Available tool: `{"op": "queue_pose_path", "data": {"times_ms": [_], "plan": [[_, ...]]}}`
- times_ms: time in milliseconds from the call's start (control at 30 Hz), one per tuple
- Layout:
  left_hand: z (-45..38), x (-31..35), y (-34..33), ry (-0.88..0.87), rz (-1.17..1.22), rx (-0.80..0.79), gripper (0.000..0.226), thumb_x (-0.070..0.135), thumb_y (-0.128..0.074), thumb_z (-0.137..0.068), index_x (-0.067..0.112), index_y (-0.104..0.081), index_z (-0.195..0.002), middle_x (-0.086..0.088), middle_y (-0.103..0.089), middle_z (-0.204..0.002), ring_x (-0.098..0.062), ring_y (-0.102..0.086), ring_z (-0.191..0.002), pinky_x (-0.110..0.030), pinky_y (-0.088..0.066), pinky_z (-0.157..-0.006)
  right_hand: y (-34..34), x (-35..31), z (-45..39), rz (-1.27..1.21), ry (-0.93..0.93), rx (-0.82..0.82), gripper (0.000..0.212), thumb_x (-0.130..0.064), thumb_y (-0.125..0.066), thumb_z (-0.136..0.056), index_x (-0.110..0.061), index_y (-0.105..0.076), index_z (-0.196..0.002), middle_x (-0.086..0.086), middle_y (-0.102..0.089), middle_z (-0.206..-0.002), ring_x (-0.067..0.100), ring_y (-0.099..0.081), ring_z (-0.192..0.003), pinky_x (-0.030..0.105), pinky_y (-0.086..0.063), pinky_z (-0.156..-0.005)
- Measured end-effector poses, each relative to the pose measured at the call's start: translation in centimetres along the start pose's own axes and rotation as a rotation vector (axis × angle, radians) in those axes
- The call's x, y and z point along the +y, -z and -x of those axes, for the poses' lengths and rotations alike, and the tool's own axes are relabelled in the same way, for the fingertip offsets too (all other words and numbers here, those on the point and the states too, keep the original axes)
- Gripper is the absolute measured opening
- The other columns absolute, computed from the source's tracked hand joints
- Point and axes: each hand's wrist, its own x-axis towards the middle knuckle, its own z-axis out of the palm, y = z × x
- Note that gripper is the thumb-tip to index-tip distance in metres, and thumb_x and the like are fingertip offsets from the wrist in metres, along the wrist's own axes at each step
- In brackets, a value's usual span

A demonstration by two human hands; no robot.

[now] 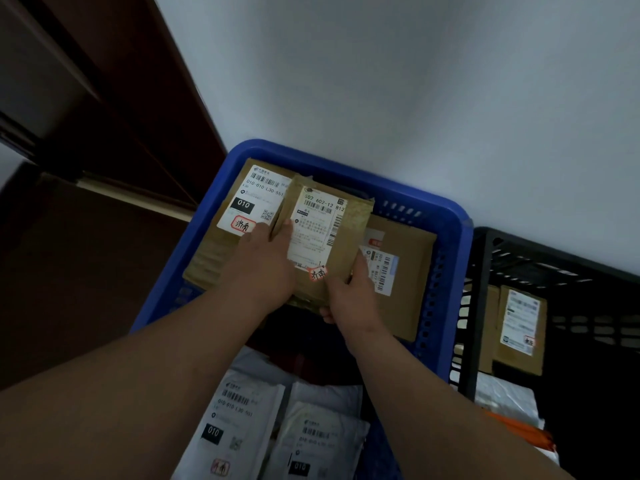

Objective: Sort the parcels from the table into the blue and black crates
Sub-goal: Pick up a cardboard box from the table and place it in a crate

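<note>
— What are the fingers doing?
— The left hand [264,268] and right hand [349,292] are curling round a brown parcel [341,237].
— Where is it?
— Over the blue crate [450,216], maybe touching the boxes below.

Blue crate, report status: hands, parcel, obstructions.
Left hand and right hand both grip the brown cardboard parcel over the blue crate. Two cardboard boxes lie beneath it. Nothing blocking.

Both forearms bare, no sleeves showing; right hand [353,292] wears a thin ring (small glint, hard to tell).
</note>
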Motion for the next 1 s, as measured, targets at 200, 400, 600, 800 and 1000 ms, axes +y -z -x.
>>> {"op": "queue_pose_path", "data": {"times_ms": [200,400,600,800,1000], "plan": [[1.7,0.3,0.7,0.008,0.268,0.191,0.066,0.029,-0.052,-0.094,0.022,-0.023,-0.153,-0.008,-0.039,-0.127,-0.022,-0.038,-0.118,-0.035,-0.036,-0.104,0.6,-0.9,1.5,-0.176,-0.044,-0.076,0.052,-0.024,-0.055,-0.097,-0.047,-0.036,-0.139,-0.018,-0.063,-0.116,0.007,-0.064,-0.100,0.026,-0.057,-0.067],[2.3,2.4,3.6,0.118,0.748,0.221,0.053,0.020,-0.053,-0.097,0.020,-0.037,-0.148,0.007,-0.039,-0.132,-0.004,-0.045,-0.113,-0.010,-0.035,-0.089,2.3,-2.3,2.5,-0.296,-0.091,-0.094,0.056,-0.029,-0.059,-0.094,-0.053,-0.037,-0.139,-0.015,-0.063,-0.124,0.013,-0.063,-0.108,0.028,-0.051,-0.067],[2.6,5.0,4.9,0.065,0.817,0.270,0.043,0.018,-0.054,-0.097,0.018,-0.051,-0.139,0.023,-0.045,-0.109,0.013,-0.052,-0.091,0.004,-0.041,-0.065,4.3,-3.4,2.9,-0.405,-0.051,-0.046,0.045,-0.028,-0.060,-0.093,-0.050,-0.048,-0.130,-0.014,-0.067,-0.116,0.016,-0.064,-0.104,0.028,-0.047,-0.069],[4.3,7.3,2.2,-0.013,0.800,0.133,0.032,0.030,-0.054,-0.097,0.054,-0.058,-0.118,0.022,-0.057,-0.104,0.009,-0.056,-0.090,-0.011,-0.043,-0.074,7.7,-1.8,4.7,-0.283,0.023,0.220,0.042,-0.031,-0.063,-0.091,-0.038,-0.052,-0.131,-0.010,-0.063,-0.120,0.013,-0.062,-0.104,0.042,-0.055,-0.089],[4.2,8.7,-1.4,0.073,0.812,-0.134,0.036,0.020,-0.052,-0.100,0.041,-0.057,-0.129,0.011,-0.064,-0.121,-0.001,-0.062,-0.099,-0.024,-0.053,-0.092,9.4,0.0,4.9,0.332,0.046,0.303,0.063,-0.034,-0.059,-0.091,-0.030,-0.026,-0.145,0.004,-0.047,-0.133,0.015,-0.054,-0.095,0.038,-0.050,-0.086]]}}
